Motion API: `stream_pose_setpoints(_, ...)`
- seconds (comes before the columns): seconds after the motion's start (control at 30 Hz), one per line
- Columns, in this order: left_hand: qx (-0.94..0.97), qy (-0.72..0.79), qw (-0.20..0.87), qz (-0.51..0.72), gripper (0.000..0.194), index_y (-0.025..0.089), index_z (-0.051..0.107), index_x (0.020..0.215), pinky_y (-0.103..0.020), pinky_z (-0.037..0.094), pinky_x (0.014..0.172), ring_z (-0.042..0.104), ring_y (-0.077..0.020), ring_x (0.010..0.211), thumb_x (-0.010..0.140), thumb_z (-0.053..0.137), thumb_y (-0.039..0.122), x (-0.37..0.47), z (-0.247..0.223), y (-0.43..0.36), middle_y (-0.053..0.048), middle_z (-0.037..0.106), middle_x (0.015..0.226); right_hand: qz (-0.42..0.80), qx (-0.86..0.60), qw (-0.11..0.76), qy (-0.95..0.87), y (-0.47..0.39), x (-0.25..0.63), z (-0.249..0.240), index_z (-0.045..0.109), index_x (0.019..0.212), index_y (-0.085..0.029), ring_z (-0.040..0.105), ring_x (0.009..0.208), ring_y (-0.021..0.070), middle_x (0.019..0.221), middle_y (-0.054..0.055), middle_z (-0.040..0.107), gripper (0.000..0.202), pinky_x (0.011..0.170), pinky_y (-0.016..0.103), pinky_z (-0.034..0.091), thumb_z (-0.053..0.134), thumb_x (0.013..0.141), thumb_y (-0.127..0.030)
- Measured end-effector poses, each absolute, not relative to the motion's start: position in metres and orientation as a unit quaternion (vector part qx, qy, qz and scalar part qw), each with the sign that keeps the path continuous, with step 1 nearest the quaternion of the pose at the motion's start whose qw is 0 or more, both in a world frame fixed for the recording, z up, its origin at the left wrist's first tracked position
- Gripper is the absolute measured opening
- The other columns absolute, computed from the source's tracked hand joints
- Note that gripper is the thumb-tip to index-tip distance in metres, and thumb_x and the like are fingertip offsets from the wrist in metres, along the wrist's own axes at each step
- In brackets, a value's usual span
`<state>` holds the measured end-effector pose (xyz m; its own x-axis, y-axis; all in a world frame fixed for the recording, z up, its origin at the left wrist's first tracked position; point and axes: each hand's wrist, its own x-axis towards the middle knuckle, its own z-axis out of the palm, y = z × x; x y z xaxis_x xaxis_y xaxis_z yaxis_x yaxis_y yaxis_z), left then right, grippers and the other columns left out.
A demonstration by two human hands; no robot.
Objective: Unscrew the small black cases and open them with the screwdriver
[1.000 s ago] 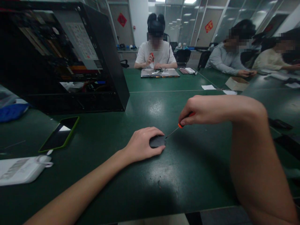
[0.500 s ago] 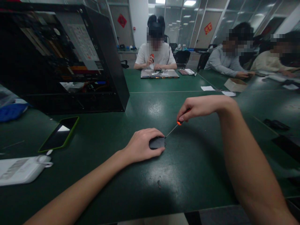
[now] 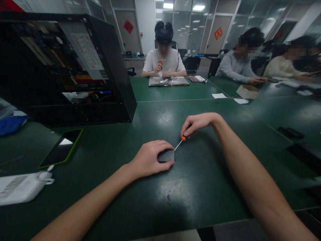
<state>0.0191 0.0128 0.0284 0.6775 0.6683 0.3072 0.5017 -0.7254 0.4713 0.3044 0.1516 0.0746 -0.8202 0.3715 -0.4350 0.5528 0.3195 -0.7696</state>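
A small flat dark grey block (image 3: 166, 156) lies on the green table, gripped along its two sides between the thumb and fingers of my left hand (image 3: 151, 157). What kind of part it is, I cannot make out. My right hand (image 3: 195, 125) is closed around the handle of a screwdriver (image 3: 179, 144) with an orange collar and a thin metal shaft. The shaft slants down to the left, and its tip meets the block's far right corner. Most of the handle is hidden inside my fingers.
An opened black computer case (image 3: 122, 73) stands at the left. Nearer are a phone (image 3: 61, 147) in a green case and a white power strip (image 3: 21, 187). Across the green table (image 3: 160, 110), a person (image 3: 164, 62) works on a flat panel; other people sit at the right.
My right hand has come lower and to the left with the screwdriver, closer to the block. The left hand keeps its hold. The whole view has shifted slightly.
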Motion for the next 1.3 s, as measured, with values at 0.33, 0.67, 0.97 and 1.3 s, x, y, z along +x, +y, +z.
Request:
stream_pose_setpoints(0.33, 0.896, 0.340, 0.161, 0.237, 0.041, 0.022, 0.071, 0.121, -0.042, 0.055, 0.093, 0.073, -0.0274, 0.107, 0.089, 0.079, 0.046, 0.014, 0.022, 0.012, -0.006, 0.078, 0.118, -0.505, 0.279, 0.107, 0.809, 0.123, 0.283, 0.054, 0.082, 0.111, -0.015, 0.054, 0.070, 0.0107, 0.084, 0.002, 0.073, 0.055, 0.064, 0.024, 0.042, 0.074, 0.085, -0.062)
stream_pose_setpoints(0.67, 0.874, 0.355, 0.151, 0.297, 0.042, 0.019, 0.072, 0.119, -0.044, 0.056, 0.097, 0.073, -0.0284, 0.108, 0.087, 0.082, 0.045, 0.017, 0.013, 0.011, -0.009, 0.078, 0.116, -0.391, 0.363, -0.097, 0.840, 0.044, 0.290, 0.039, 0.080, 0.112, -0.017, 0.067, 0.082, 0.0166, 0.098, 0.005, 0.079, 0.047, 0.073, 0.028, 0.047, 0.061, 0.098, -0.057)
stream_pose_setpoints(0.97, 0.857, 0.370, 0.195, 0.300, 0.036, 0.020, 0.075, 0.116, -0.037, 0.059, 0.093, 0.076, -0.0243, 0.102, 0.086, 0.081, 0.038, -0.020, 0.016, 0.025, -0.008, 0.079, 0.115, -0.232, 0.376, -0.154, 0.884, 0.033, 0.280, 0.034, 0.078, 0.107, -0.016, 0.065, 0.074, 0.0166, 0.089, 0.007, 0.077, 0.040, 0.070, 0.030, 0.044, 0.057, 0.102, -0.050)
stream_pose_setpoints(1.3, 0.844, 0.384, 0.175, 0.332, 0.040, 0.019, 0.078, 0.115, -0.036, 0.062, 0.089, 0.079, -0.0251, 0.095, 0.082, 0.084, 0.041, -0.016, 0.006, 0.025, -0.008, 0.082, 0.111, -0.208, 0.361, -0.159, 0.895, 0.031, 0.273, 0.019, 0.073, 0.118, -0.017, 0.069, 0.085, 0.0194, 0.102, 0.008, 0.077, 0.039, 0.079, 0.032, 0.047, 0.052, 0.105, -0.047)
